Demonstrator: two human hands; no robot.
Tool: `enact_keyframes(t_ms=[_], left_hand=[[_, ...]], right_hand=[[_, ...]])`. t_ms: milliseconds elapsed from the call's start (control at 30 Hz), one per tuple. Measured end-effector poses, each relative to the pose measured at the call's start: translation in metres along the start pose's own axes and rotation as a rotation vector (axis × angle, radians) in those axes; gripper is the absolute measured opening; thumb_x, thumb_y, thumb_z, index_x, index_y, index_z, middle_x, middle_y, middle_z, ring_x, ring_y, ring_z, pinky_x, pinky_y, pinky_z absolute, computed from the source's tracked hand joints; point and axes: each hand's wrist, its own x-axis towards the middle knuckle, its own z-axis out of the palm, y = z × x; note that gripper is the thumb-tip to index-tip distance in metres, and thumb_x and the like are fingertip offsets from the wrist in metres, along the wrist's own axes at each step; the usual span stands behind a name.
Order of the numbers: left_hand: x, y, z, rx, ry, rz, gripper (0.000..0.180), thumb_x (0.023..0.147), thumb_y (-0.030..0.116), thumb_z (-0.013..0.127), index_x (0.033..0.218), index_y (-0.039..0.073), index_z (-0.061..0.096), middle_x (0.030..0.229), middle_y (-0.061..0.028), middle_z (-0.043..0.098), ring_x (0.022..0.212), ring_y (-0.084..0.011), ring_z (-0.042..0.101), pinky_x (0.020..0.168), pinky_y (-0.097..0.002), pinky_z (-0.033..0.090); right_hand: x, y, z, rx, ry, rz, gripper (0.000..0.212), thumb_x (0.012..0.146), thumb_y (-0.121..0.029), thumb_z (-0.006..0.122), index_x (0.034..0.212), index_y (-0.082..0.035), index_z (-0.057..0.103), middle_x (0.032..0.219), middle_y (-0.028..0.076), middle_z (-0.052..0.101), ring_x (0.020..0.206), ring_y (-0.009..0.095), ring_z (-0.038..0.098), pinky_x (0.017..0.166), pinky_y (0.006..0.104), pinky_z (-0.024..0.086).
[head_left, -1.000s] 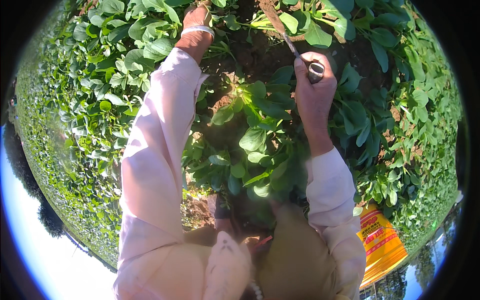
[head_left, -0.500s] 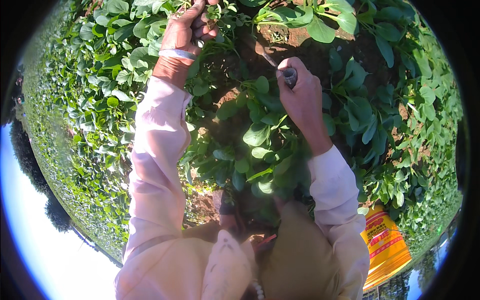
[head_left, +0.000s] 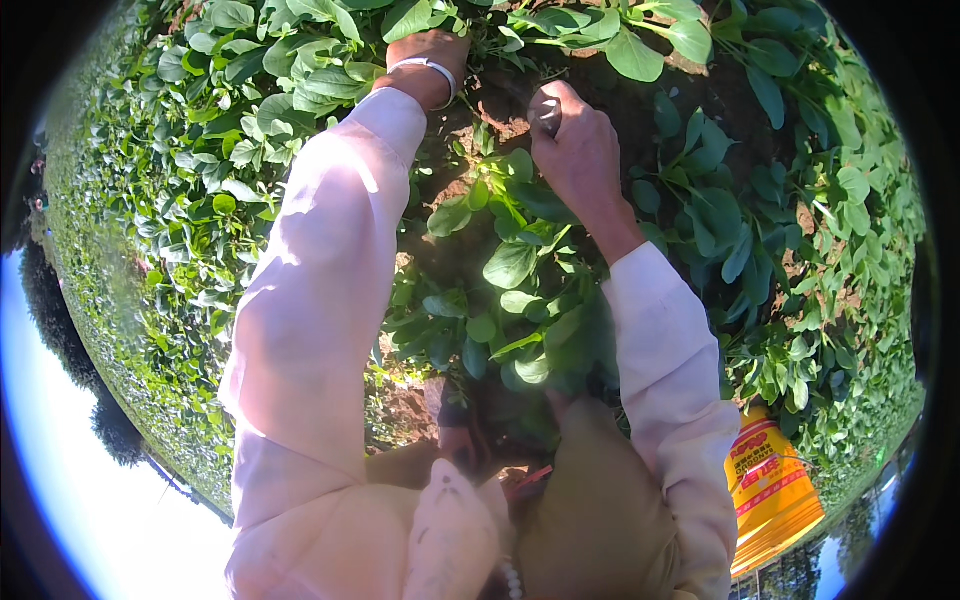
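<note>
My right hand (head_left: 578, 145) is closed around the handle (head_left: 546, 115) of a small hand tool, its dark rounded end poking out beside the thumb. The tool's blade end is hard to make out in the shade by the soil. My left hand (head_left: 432, 52), with a white band (head_left: 430, 68) at the wrist, reaches in among leafy green plants (head_left: 405, 20) at the top of the view. Leaves cover its fingers, so whether it grips anything is hidden. Between my forearms a broad-leaved plant (head_left: 512, 265) grows close to the ground.
Dense green plants (head_left: 250, 110) spread on the left, and more broad-leaved ones (head_left: 715, 215) stand right of my right hand. Brown soil (head_left: 500, 105) shows between the rows. A yellow bucket (head_left: 775, 490) with red and dark printing sits at the lower right, near my right sleeve.
My left hand has moved right and down among the leaves, toward my right hand, and its fingers are now hidden. My right hand, still holding the tool, has shifted slightly left and upward.
</note>
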Motion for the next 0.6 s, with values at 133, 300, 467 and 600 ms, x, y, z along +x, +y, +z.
enact_keyframes(t_ms=[133, 300, 467, 600], left_hand=[[0.009, -0.005, 0.014, 0.035, -0.043, -0.063, 0.035, 0.082, 0.033, 0.063, 0.114, 0.02, 0.061, 0.11, -0.008, 0.064, 0.104, -0.029, 0.061, 0.084, -0.0419, 0.05], [-0.002, -0.011, 0.008, -0.126, -0.018, -0.075, 0.035, 0.08, 0.034, 0.061, 0.113, 0.02, 0.063, 0.112, -0.0084, 0.064, 0.104, -0.0292, 0.061, 0.087, -0.0413, 0.049], [0.009, -0.017, 0.018, -0.212, 0.003, 0.025, 0.036, 0.081, 0.03, 0.057, 0.112, 0.014, 0.062, 0.11, -0.0125, 0.065, 0.1, -0.0311, 0.062, 0.083, -0.0423, 0.051], [0.003, -0.034, 0.019, -0.309, 0.032, 0.136, 0.046, 0.08, 0.037, 0.06, 0.117, 0.01, 0.059, 0.113, -0.0165, 0.062, 0.104, -0.0347, 0.059, 0.089, -0.0414, 0.048]], right_hand=[[-0.008, -0.004, -0.011, 0.155, 0.008, 0.062, 0.012, 0.076, -0.009, 0.062, 0.086, -0.006, 0.057, 0.07, 0.016, 0.063, 0.07, 0.039, 0.062, 0.062, 0.0435, 0.048], [-0.036, -0.006, -0.042, 0.112, -0.094, 0.108, 0.014, 0.075, -0.006, 0.062, 0.088, -0.007, 0.057, 0.07, 0.015, 0.063, 0.071, 0.038, 0.062, 0.062, 0.0432, 0.048], [-0.02, -0.007, -0.002, 0.068, -0.001, 0.063, 0.01, 0.077, -0.01, 0.06, 0.085, -0.005, 0.057, 0.07, 0.016, 0.063, 0.072, 0.038, 0.062, 0.063, 0.0437, 0.049], [-0.01, -0.003, 0.0, 0.298, 0.032, 0.207, 0.011, 0.08, -0.012, 0.063, 0.085, -0.003, 0.058, 0.069, 0.014, 0.063, 0.064, 0.03, 0.062, 0.061, 0.038, 0.048]])
